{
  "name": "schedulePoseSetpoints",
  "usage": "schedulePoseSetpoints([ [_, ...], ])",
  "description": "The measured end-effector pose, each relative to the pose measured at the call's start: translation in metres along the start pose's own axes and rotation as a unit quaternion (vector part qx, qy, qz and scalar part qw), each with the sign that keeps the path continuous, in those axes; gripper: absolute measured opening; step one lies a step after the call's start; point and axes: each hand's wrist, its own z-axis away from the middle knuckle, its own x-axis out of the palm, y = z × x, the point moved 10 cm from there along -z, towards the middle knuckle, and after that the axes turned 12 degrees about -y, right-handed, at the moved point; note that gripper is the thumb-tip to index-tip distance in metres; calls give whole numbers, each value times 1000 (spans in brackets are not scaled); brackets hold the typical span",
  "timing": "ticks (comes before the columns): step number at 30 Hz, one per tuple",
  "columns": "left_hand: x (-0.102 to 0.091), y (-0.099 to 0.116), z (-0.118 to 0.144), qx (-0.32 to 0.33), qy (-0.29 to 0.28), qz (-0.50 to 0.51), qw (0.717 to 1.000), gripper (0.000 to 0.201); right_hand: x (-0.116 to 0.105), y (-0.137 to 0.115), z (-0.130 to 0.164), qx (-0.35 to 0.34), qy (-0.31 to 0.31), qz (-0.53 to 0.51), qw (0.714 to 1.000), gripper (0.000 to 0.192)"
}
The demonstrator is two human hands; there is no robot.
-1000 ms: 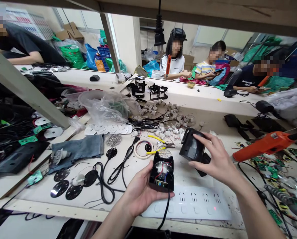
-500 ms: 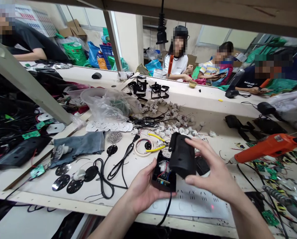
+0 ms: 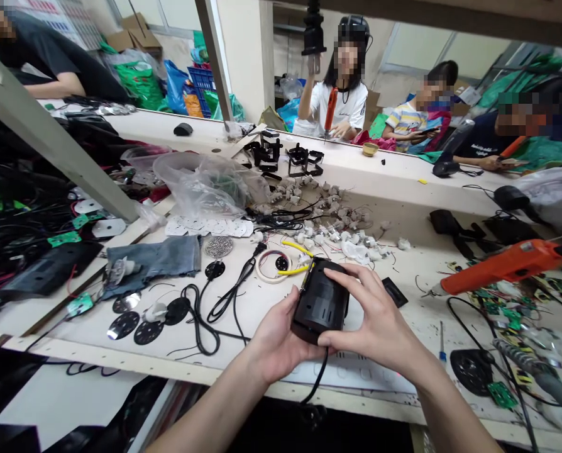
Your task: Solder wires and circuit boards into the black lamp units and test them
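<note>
Between my hands is a black plastic housing (image 3: 319, 301), its curved cover set over the lower shell and the inside hidden. My left hand (image 3: 275, 340) cradles the shell from the left and below. From the right, my right hand (image 3: 373, 314) grips the cover, thumb at its lower edge and fingers on top. A black cable (image 3: 319, 380) hangs from the housing's near end. Just behind it lie yellow-handled pliers (image 3: 296, 272), partly over a roll of tape (image 3: 262, 267). A white sheet with slots (image 3: 356, 371) lies beneath my hands.
An orange glue gun (image 3: 502, 267) lies at right beside scattered green circuit boards (image 3: 514, 314) and a small screwdriver (image 3: 442, 343). Small white motors (image 3: 354, 250) are heaped behind. A coiled black cord (image 3: 203, 321), discs and denim cloth (image 3: 161, 261) lie left. Co-workers sit across the bench.
My right hand has brought the black cover down onto the lower shell, hiding the wires and board that showed before. A co-worker opposite has raised an arm.
</note>
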Motion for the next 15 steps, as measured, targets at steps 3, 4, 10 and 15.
schedulePoseSetpoints([
  [3, 3, 1, 0, 5, -5, -5, 1000, 56, 1, 4, -1, 10, -3, -6, 1000, 84],
  [4, 3, 1, 0, 5, -6, -6, 1000, 56, 1, 5, -1, 14, -4, -10, 1000, 84],
  [10, 2, 0, -1, 3, 4, -11, 1000, 55, 0, 7, -2, 28, -19, -28, 999, 85],
  [15, 4, 0, -3, -1, -2, -11, 1000, 56, 0, 10, -4, 37, -34, -47, 998, 85],
])
